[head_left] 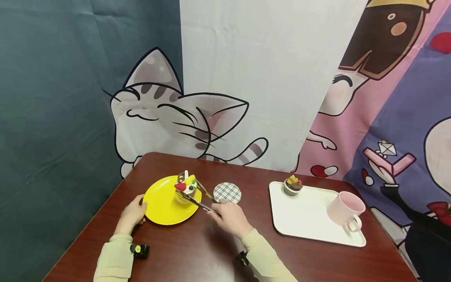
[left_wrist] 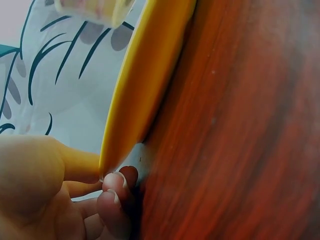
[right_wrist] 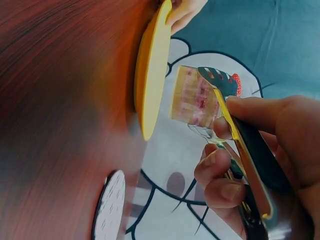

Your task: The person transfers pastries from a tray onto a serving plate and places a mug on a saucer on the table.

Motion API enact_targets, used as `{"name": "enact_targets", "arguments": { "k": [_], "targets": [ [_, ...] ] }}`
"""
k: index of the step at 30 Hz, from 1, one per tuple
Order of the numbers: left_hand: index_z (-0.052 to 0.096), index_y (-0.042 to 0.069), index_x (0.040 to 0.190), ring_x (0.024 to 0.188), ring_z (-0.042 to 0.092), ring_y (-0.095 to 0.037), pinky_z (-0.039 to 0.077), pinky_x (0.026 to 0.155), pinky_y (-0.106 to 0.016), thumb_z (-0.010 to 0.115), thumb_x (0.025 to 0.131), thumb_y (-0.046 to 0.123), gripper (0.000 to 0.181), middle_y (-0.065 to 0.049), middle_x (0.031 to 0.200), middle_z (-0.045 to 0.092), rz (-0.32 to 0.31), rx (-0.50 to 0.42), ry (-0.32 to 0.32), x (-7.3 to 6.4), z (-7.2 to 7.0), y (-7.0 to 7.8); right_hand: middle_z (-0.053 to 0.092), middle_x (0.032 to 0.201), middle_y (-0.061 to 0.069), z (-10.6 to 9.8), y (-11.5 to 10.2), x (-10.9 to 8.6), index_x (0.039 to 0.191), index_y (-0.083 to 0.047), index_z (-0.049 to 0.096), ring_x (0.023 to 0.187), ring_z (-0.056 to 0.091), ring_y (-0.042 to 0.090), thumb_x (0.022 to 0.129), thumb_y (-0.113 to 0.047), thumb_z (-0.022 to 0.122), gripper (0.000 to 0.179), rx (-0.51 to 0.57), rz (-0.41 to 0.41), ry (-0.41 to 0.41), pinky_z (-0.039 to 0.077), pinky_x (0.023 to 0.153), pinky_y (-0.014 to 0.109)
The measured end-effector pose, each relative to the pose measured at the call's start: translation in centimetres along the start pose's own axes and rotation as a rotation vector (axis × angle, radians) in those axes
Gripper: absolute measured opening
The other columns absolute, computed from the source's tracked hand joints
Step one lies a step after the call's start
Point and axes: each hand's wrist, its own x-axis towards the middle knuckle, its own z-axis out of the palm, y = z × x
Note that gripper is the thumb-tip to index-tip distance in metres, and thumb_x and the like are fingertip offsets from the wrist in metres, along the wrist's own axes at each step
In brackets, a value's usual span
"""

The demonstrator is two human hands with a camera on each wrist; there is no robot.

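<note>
My left hand [head_left: 132, 213] pinches the near-left rim of a yellow plate [head_left: 160, 203], thumb on top and fingertips beneath, as the left wrist view shows. In my right hand [head_left: 230, 217] is a pair of metal tongs [head_left: 201, 205] with slotted tips. The tongs clasp a small cake [head_left: 190, 189] topped with fruit, a strawberry and cream. In the right wrist view the layered side of the cake [right_wrist: 192, 97] shows, held just over the plate between the two tong tips.
A round checked coaster [head_left: 227, 193] lies just beyond my right hand. On the right sits a white tray [head_left: 299, 211] bearing a small chocolate cupcake [head_left: 292, 185] and a pink mug [head_left: 345, 209]. Behind the table [head_left: 176, 254] hangs a cartoon-printed cloth [head_left: 275, 78].
</note>
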Motion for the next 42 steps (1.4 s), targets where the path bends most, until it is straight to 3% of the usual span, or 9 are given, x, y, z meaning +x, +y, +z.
{"name": "enact_targets", "arguments": {
  "k": [14, 21, 25, 32, 42],
  "targets": [
    [0.020, 0.004, 0.139, 0.049, 0.052, -0.014, 0.046, 0.051, -0.024, 0.033, 0.095, 0.025, 0.050, -0.010, 0.074, 0.051, -0.004, 0.001, 0.005, 0.2, 0.0, 0.1, 0.046, 0.062, -0.008, 0.7, -1.3, 2.3, 0.079, -0.022, 0.063, 0.056, 0.039, 0.004, 0.084, -0.034, 0.058, 0.014, 0.013, -0.058, -0.039, 0.024, 0.044, 0.015],
    [0.020, 0.003, 0.139, 0.049, 0.051, -0.014, 0.046, 0.051, -0.024, 0.033, 0.095, 0.026, 0.051, -0.011, 0.073, 0.050, 0.005, 0.010, 0.015, 0.4, -0.1, 0.1, 0.047, 0.062, -0.007, 1.0, -1.9, 3.3, 0.072, -0.021, 0.059, 0.055, 0.040, 0.005, 0.085, -0.033, 0.057, 0.018, -0.008, -0.047, -0.047, 0.025, 0.043, 0.016],
    [0.021, 0.002, 0.138, 0.049, 0.050, -0.014, 0.045, 0.051, -0.025, 0.033, 0.096, 0.026, 0.050, -0.010, 0.072, 0.051, 0.020, 0.037, 0.009, 0.2, 0.1, -0.1, 0.048, 0.063, -0.008, 1.8, -2.4, 3.4, 0.074, -0.021, 0.060, 0.056, 0.039, 0.004, 0.085, -0.034, 0.056, 0.017, 0.001, -0.046, -0.071, 0.026, 0.044, 0.014],
    [0.022, 0.002, 0.138, 0.049, 0.050, -0.014, 0.045, 0.051, -0.024, 0.033, 0.096, 0.025, 0.050, -0.012, 0.075, 0.049, 0.008, 0.024, 0.009, -0.2, 0.3, -0.4, 0.046, 0.059, -0.009, 3.2, -3.2, 3.3, 0.069, -0.023, 0.058, 0.055, 0.039, 0.003, 0.085, -0.034, 0.057, 0.018, -0.016, -0.093, -0.045, 0.024, 0.041, 0.016],
    [0.023, 0.004, 0.139, 0.048, 0.050, -0.014, 0.045, 0.050, -0.025, 0.034, 0.095, 0.025, 0.050, -0.010, 0.071, 0.050, 0.017, 0.021, 0.002, 0.4, 0.5, -0.5, 0.046, 0.058, -0.010, 4.2, -3.3, 3.1, 0.068, -0.023, 0.058, 0.055, 0.040, 0.003, 0.084, -0.033, 0.057, 0.019, 0.036, -0.056, -0.090, 0.026, 0.043, 0.017]
  ]
}}
